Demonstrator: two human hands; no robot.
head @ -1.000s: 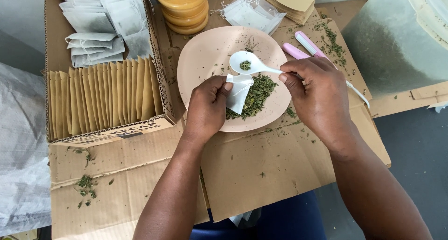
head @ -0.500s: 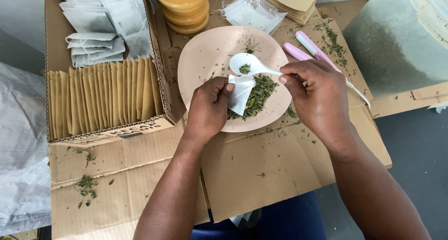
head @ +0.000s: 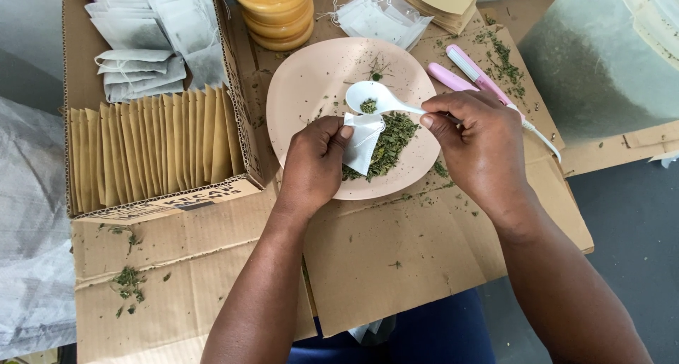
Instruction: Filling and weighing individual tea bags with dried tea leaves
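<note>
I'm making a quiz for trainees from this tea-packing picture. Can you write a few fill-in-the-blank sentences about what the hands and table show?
1. The right hand holds a white ____ with a few dried leaves in its bowl.
2. The left hand holds a small white ____ open over the pile of dried leaves.
3. The leaves lie on a round ____ plate.

Missing words: spoon; bag; pink

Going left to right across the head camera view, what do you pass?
Grey plastic sheet → cardboard box of brown envelopes → left hand → white bag → right hand → large translucent bag.
</note>
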